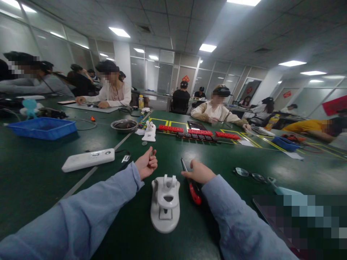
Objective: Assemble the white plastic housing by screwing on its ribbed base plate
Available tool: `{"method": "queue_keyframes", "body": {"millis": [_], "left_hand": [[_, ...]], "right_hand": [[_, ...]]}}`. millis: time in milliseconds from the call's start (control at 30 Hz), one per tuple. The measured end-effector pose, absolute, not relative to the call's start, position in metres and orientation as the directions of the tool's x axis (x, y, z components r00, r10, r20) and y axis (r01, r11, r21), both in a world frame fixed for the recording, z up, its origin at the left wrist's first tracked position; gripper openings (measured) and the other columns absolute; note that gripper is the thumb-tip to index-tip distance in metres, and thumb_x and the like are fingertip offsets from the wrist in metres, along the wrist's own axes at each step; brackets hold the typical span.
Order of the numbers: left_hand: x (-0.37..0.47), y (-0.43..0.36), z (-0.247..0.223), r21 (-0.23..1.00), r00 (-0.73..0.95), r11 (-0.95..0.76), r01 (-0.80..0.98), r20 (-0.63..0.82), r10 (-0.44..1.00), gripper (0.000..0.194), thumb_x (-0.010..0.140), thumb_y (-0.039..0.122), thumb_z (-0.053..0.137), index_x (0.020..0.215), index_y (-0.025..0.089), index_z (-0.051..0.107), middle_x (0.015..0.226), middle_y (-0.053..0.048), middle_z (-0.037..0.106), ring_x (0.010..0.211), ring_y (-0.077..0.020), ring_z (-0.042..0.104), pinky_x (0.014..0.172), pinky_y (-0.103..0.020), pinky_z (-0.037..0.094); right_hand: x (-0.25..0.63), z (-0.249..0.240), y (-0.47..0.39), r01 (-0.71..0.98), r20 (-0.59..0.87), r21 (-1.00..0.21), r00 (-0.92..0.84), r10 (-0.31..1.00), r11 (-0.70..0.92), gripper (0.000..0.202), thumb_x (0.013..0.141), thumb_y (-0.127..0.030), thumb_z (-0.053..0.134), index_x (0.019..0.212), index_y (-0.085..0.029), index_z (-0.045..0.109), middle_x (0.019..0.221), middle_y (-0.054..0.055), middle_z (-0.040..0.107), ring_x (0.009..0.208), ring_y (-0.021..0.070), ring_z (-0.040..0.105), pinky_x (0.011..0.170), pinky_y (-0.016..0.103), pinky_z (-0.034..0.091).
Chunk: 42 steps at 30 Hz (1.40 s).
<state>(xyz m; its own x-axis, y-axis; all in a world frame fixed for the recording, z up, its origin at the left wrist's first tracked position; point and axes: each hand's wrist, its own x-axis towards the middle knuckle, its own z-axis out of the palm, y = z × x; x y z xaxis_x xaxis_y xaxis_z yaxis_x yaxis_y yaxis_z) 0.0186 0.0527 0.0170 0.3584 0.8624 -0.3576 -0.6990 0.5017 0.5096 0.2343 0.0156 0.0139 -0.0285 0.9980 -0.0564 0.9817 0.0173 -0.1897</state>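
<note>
My left hand (146, 163) is raised over the table left of centre, its fingers curled in a pinch around something small that I cannot make out. My right hand (199, 172) is at the red-handled screwdriver (194, 193), fingertips beside its shaft; the palm side is hidden, so a firm grip cannot be confirmed. Between my forearms, nearest to me, lies a white plastic stand (165, 213) with two upright prongs at its far end. Beyond my left hand, a smaller white part (149, 133) stands near a small round disc (144, 143).
A white power bank-like device (88, 160), blue tray (43, 128) and metal bowl (124, 125) are on the left. Red strips (200, 132) lie ahead. Glasses (249, 174) and a pixelated dark device (300, 220) are on the right. People sit across the table.
</note>
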Motion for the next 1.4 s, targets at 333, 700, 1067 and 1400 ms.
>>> {"method": "queue_keyframes", "body": {"millis": [333,700,1067,1400], "left_hand": [[0.014,0.058,-0.009,0.636,0.390,0.537,-0.555,-0.371,0.843,0.028,0.084,0.026,0.030,0.062,0.015,0.044,0.037,0.009,0.021,0.025,-0.0046,0.020,0.028,-0.014,0.013],[0.019,0.046,0.007,0.798,0.269,0.345,-0.494,-0.237,0.934,0.010,0.080,0.016,0.041,0.071,0.015,0.043,0.047,0.009,0.025,0.030,-0.0012,0.023,0.028,-0.011,0.013],[0.028,-0.039,0.082,0.959,0.480,-0.110,-0.262,0.228,0.847,0.012,0.079,0.024,0.040,0.091,0.020,0.039,0.057,0.006,0.040,0.043,-0.0049,0.033,0.038,-0.014,0.024],[0.024,-0.047,0.074,0.584,0.523,-0.761,0.283,0.572,0.633,0.036,0.084,0.040,0.026,0.110,0.016,0.028,0.073,-0.001,0.051,0.064,-0.0127,0.050,0.060,-0.027,0.039]], "right_hand": [[0.244,-0.004,0.028,0.984,-0.073,-0.177,0.022,0.997,-0.034,0.026,0.063,-0.041,0.059,0.074,-0.018,0.053,0.077,0.006,0.061,0.071,0.0178,0.057,0.054,0.024,0.037],[0.251,0.003,0.027,0.945,0.127,-0.312,0.142,0.982,-0.096,0.036,0.072,-0.051,0.043,0.064,-0.017,0.050,0.065,0.006,0.057,0.062,0.0166,0.053,0.052,0.025,0.034],[0.178,0.092,-0.065,0.555,0.492,-0.653,-0.207,0.845,0.516,0.022,0.073,-0.036,0.052,0.083,-0.017,0.053,0.061,-0.002,0.052,0.053,0.0079,0.047,0.047,0.019,0.036],[0.164,0.080,-0.067,-0.038,0.326,-0.945,-0.191,0.926,0.325,0.013,0.067,-0.025,0.058,0.071,-0.016,0.052,0.051,-0.007,0.047,0.034,0.0037,0.040,0.030,0.015,0.034]]}}
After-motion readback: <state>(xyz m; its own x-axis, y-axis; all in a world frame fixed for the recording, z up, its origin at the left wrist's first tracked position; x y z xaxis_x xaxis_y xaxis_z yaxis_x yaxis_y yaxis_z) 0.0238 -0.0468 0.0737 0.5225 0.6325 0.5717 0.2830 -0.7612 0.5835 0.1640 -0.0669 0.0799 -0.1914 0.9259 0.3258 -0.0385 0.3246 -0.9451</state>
